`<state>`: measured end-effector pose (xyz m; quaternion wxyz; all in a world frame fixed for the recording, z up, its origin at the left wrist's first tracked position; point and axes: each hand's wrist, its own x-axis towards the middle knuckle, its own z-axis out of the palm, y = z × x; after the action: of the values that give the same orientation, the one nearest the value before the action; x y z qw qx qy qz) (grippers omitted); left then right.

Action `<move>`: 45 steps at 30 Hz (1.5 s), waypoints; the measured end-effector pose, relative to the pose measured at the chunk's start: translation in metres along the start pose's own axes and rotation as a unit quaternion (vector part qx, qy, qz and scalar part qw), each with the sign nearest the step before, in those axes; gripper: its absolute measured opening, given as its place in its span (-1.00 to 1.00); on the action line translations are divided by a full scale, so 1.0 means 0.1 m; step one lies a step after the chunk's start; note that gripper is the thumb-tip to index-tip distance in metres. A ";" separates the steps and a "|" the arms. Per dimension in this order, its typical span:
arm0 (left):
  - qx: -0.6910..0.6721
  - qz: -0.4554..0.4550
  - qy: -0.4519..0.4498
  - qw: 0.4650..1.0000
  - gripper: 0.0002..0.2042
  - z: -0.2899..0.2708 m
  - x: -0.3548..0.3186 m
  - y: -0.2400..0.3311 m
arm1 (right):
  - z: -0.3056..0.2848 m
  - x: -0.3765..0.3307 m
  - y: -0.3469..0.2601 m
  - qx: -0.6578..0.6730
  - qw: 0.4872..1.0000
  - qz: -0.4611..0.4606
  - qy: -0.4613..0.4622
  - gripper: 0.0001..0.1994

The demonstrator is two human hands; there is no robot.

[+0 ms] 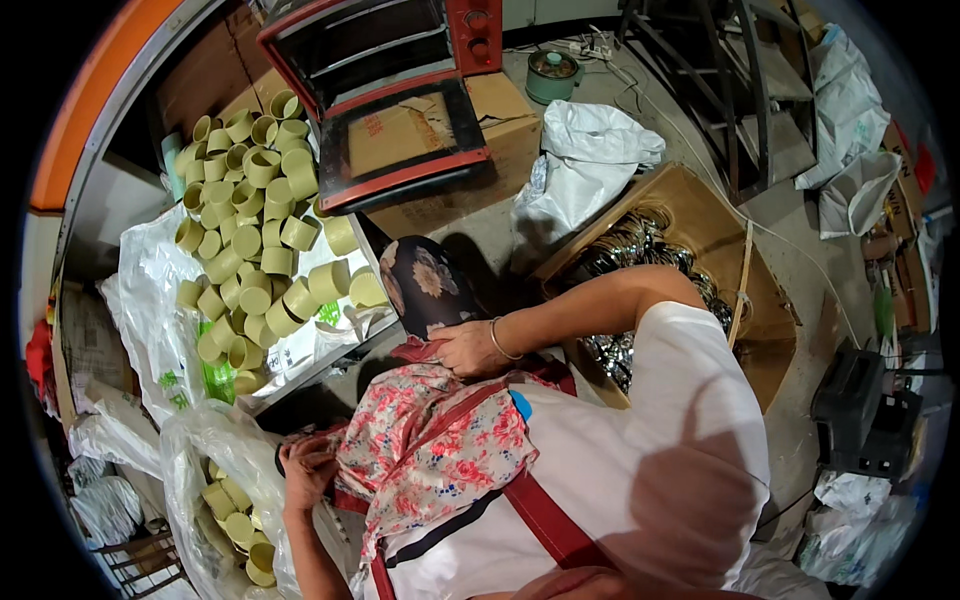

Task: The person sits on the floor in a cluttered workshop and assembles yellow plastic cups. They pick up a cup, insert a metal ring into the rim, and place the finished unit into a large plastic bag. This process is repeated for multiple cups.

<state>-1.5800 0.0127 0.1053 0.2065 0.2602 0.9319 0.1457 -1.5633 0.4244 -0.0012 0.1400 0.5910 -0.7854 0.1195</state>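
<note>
A floral apron [440, 430] with dark red trim lies across my lap. My right hand [466, 350], with a bracelet at the wrist, is closed on the apron's red edge beside my dark flowered knee [425, 285]. At the lower left, my left hand [310, 468] pinches the apron's other side, next to a clear plastic bag [190, 450]. Many yellow-green cylindrical cups [255, 290] lie heaped on a white plastic sheet [150, 260] to my left. More of these cups sit inside the clear bag. Neither hand touches a cup.
Ahead stands a red toaster oven [480, 60] with its door down, by cardboard boxes. A cardboard carton [770, 330] of shiny metal rings is at my right. Beyond are a white sack [600, 135], a green pot [552, 78], a black metal frame [765, 100] and floor cables.
</note>
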 end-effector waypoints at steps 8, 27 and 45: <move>-0.248 -0.059 0.164 0.953 -0.71 -0.38 0.39 0.18 | -0.84 0.20 -0.09 0.033 0.987 0.131 0.087 -0.83; -0.685 -0.226 0.563 0.403 -0.77 -0.61 1.85 -1.49 | 0.93 2.08 2.56 0.121 0.892 0.361 -0.244 -0.82; -0.745 -0.265 0.526 0.313 -0.74 -0.90 1.99 -1.57 | 3.10 3.23 3.04 -0.034 0.877 0.348 -0.329 0.01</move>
<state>-1.8436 -0.0224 0.0631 -0.1931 -0.3966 0.3604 0.8219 -1.9654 0.1084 -0.1805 -0.1570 0.2793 -0.9449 -0.0672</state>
